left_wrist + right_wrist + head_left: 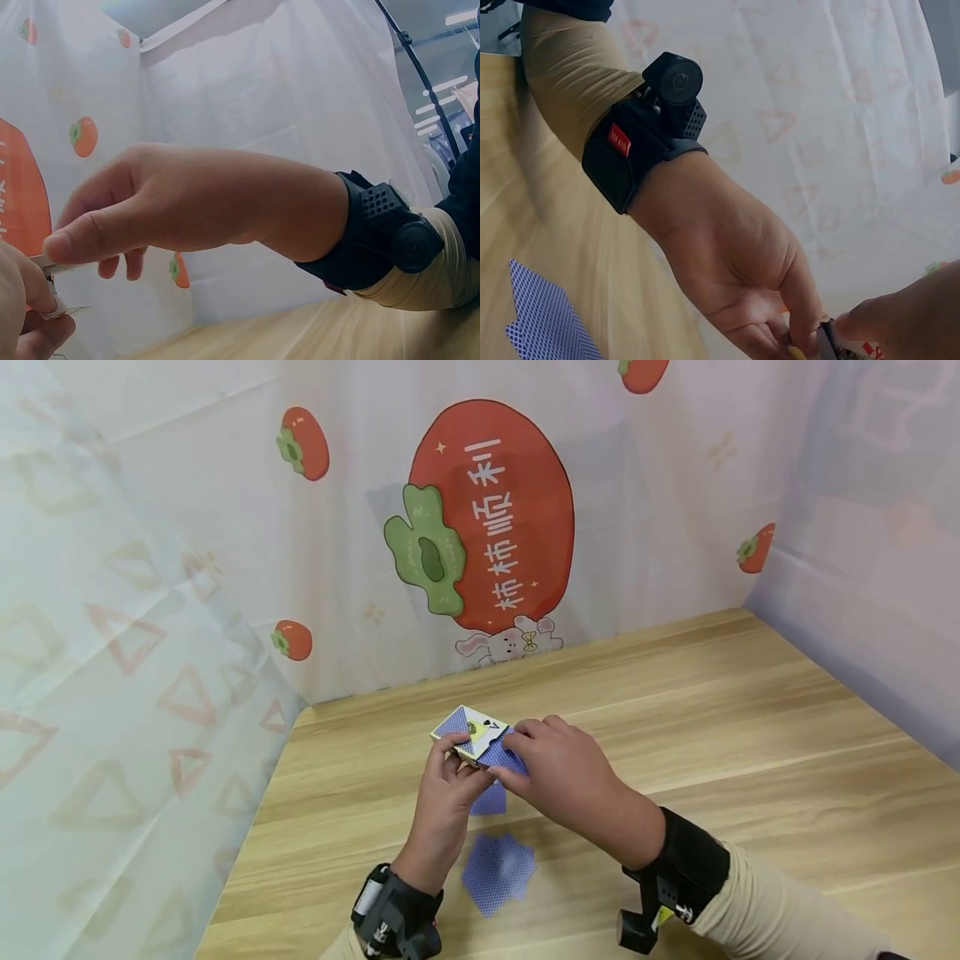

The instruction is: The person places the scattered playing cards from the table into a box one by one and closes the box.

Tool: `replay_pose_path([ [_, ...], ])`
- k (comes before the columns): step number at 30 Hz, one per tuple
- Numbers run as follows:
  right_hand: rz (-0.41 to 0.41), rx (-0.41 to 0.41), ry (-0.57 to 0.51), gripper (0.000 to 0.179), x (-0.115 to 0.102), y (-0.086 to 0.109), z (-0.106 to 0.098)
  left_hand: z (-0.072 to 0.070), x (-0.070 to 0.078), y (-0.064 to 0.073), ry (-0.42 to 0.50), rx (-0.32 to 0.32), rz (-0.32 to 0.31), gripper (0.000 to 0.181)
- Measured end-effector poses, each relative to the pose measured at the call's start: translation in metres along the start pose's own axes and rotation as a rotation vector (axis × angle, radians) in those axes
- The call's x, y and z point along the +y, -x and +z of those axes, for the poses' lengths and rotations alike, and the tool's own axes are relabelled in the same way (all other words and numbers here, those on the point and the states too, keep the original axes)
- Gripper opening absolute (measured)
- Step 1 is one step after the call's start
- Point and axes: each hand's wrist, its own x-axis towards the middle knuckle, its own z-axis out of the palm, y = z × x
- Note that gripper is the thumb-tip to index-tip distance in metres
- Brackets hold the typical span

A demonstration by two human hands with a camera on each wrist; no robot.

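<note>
My left hand [444, 806] grips a card box [480, 728] printed with an ace and a blue pattern, held above the table. Blue-backed playing cards [504, 755] stick out at the box's right end. My right hand [576, 781] pinches these cards between thumb and fingers. How far they sit inside the box cannot be told. In the left wrist view the right thumb [71, 246] lies on the thin edge of the held stack; the fingers partly hide the box. The right wrist view shows the left hand [739, 262] curled at its lower edge.
Below the hands, blue-backed cards lie fanned on the wooden table [360, 802]: one group [498, 872] nearer me, and another card [489, 800] partly hidden by the hands. A printed curtain [660, 510] stands behind the table and along its sides.
</note>
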Motion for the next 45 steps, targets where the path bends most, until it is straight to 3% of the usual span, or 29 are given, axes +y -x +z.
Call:
replay_pose_path([
  [6,-0.048,-0.014,-0.170,0.046,0.000,-0.001,-0.001,-0.001,0.004,-0.001,0.012,0.006,-0.006,0.060],
  [10,-0.065,-0.018,-0.279,0.045,0.003,-0.005,-0.002,0.001,0.006,0.001,0.034,-0.041,-0.027,0.057],
  [15,-0.016,0.102,-0.209,0.048,0.013,-0.012,0.002,0.003,0.008,0.005,0.035,-0.102,-0.057,0.061],
  [18,-0.005,0.108,-0.187,0.047,0.019,-0.014,0.003,0.003,0.009,0.006,0.027,-0.100,-0.066,0.063],
  [21,0.044,0.037,-0.188,0.043,0.022,-0.016,0.001,0.001,0.011,0.004,0.013,-0.080,-0.057,0.063],
  [24,0.129,-0.114,-0.195,0.033,0.026,-0.018,-0.003,-0.001,0.015,0.001,0.013,-0.045,-0.037,0.063],
  [27,0.146,-0.289,-0.186,0.027,0.027,-0.016,0.000,-0.003,0.018,-0.001,0.020,-0.016,-0.021,0.062],
  [30,0.081,-0.395,-0.184,0.031,0.022,-0.012,0.013,-0.005,0.018,-0.001,0.019,-0.007,-0.021,0.062],
  [37,-0.006,-0.520,-0.103,0.064,-0.015,0.013,0.061,-0.008,0.017,-0.001,0.031,0.008,-0.023,0.062],
  [45,-0.174,-0.568,0.104,0.083,-0.040,0.036,0.080,-0.006,0.019,-0.001,0.038,0.020,-0.026,0.061],
])
